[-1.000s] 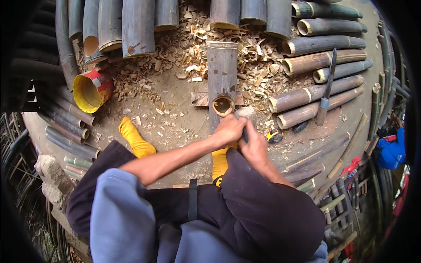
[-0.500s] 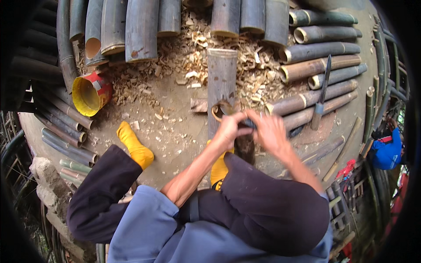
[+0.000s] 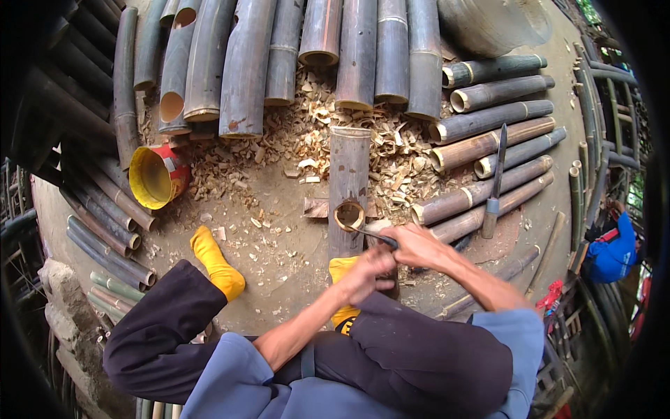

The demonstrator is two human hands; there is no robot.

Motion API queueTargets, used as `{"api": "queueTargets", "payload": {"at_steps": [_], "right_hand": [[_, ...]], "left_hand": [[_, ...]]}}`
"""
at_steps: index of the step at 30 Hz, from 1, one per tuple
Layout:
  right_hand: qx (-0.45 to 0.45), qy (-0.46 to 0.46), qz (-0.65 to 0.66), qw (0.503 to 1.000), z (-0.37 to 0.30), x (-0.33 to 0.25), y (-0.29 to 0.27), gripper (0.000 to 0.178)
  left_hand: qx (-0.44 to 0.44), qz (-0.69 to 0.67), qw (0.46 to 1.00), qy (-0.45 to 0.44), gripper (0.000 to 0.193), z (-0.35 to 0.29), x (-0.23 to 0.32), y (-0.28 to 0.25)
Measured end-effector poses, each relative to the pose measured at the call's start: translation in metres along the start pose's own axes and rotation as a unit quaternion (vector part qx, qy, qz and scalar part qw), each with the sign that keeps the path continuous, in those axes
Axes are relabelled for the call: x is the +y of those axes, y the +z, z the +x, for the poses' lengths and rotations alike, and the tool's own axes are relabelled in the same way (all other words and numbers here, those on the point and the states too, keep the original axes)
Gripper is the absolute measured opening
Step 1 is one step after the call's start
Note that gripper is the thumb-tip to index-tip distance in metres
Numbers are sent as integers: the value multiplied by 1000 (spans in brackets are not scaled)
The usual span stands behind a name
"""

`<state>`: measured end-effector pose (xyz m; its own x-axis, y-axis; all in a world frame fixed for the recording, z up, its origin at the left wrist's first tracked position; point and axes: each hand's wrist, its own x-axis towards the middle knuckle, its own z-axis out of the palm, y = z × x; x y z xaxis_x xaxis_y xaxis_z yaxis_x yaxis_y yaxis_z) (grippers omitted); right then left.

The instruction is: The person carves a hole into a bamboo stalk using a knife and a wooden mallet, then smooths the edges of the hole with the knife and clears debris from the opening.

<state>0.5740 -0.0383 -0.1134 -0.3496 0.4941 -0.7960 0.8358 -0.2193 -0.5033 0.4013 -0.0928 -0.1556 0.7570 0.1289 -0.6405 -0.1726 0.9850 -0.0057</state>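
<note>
A dark bamboo tube (image 3: 349, 164) lies lengthwise in front of me, with a round hole (image 3: 349, 216) cut in its near part. My right hand (image 3: 417, 246) is closed around the dark handle of a slim knife (image 3: 370, 234), whose thin blade reaches to the hole's near rim. Just below it, my left hand (image 3: 364, 276) is apart from the tube, slightly blurred, its fingers loosely spread with nothing seen in them. The near end of the tube runs toward my yellow-socked right foot (image 3: 342, 269). A brown piece beneath my hands is mostly hidden.
Pale wood chips (image 3: 314, 150) litter the ground around the tube. Bamboo tubes (image 3: 244, 70) line the far side, others (image 3: 488, 188) the right. A long-bladed knife (image 3: 497, 181) rests across those. A yellow-and-red bucket (image 3: 159, 174) lies tipped at left. A person in blue (image 3: 611, 251) is far right.
My left hand has drawn back from the hole toward me. The right hand, blurred before, now shows the knife at the hole's rim. The whole view has shifted, with the scene sitting lower.
</note>
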Motion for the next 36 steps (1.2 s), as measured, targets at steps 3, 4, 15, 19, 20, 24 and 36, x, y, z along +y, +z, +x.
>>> {"api": "queueTargets", "payload": {"at_steps": [3,4,15,19,20,24,36], "right_hand": [[168,-67,240,954,-25,-35,6,55],[219,-95,276,931,-24,-40,8,60],[-38,-387,-248,888,67,-86,59,24],[-94,-375,-191,903,114,-108,55,21],[-86,-360,-153,916,116,-113,45,18],[45,-306,15,951,118,-106,23,29],[248,-206,298,899,113,-105,47,42]], "left_hand": [[-9,111,979,170,71,-15,-22,18],[79,157,970,170,54,-21,-5,25],[318,557,751,156,32,-94,6,-67],[405,572,688,187,30,-102,16,-97],[424,591,664,177,30,-104,40,-95],[319,754,568,85,29,-112,140,-86],[65,936,347,13,16,-70,240,-36]]}}
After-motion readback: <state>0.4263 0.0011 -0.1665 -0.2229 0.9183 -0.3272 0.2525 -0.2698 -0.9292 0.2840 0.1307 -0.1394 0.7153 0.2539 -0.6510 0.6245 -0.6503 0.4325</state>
